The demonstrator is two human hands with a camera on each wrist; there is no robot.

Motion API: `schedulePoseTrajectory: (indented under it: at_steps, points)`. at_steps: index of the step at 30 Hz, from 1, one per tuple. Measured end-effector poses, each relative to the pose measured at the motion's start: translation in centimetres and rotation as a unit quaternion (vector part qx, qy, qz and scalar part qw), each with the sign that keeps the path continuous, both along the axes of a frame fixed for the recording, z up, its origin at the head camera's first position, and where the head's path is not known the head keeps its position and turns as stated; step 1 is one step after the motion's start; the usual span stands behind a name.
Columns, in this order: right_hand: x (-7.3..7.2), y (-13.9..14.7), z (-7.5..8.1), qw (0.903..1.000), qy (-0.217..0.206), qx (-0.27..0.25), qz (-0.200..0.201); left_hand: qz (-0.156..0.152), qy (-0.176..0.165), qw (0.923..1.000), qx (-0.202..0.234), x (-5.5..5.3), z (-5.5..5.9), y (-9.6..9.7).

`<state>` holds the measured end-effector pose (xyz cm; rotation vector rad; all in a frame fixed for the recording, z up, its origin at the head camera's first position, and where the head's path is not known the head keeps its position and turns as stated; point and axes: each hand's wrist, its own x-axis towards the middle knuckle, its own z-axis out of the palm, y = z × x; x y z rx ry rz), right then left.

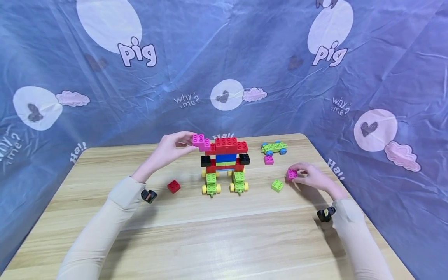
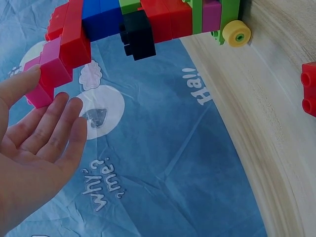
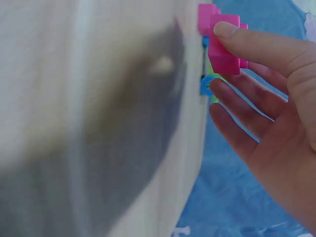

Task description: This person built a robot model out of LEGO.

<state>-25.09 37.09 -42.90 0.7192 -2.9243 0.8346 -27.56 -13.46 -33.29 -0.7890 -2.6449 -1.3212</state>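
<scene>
A robot-like figure of toy building blocks stands at mid-table, with a red block [image 1: 226, 146] at its top, black blocks [image 1: 205, 161] at its sides and green wheeled feet [image 1: 211, 183]. Pink blocks [image 2: 56, 64] step upward off its left shoulder. My left hand [image 1: 167, 151] pinches the outermost pink block [image 2: 39, 91] between thumb and fingers. To the right of the figure, my right hand [image 1: 312, 179] holds another pink block [image 3: 224, 47], the thumb pressed on its side and the studs turned toward the palm.
A loose green block [image 1: 277, 185] lies left of my right hand. Behind it are a pink block [image 1: 268, 160] and a green wheeled base [image 1: 274, 147] with blue wheels. A red block [image 1: 174, 186] lies left of the figure. Blue printed cloth [image 1: 224, 70] hangs around the wooden table [image 1: 210, 241].
</scene>
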Motion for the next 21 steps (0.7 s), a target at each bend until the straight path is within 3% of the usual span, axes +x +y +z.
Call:
schedulePoseTrajectory:
  at_steps: [7,14,21]
  points:
    - [-0.7,-1.6,1.7,0.9998,0.021,-0.003,0.001,0.000,-0.003,1.0000,0.002,0.0,0.0,0.0]
    - [-1.5,-3.9,3.7,0.9978,0.063,-0.005,0.021,0.000,-0.009,0.9999,0.006,0.0,0.0,0.0]
    - [-2.4,-5.8,6.2,0.9963,0.076,-0.009,0.039,-0.001,-0.010,0.9999,0.012,0.0,0.0,0.0]
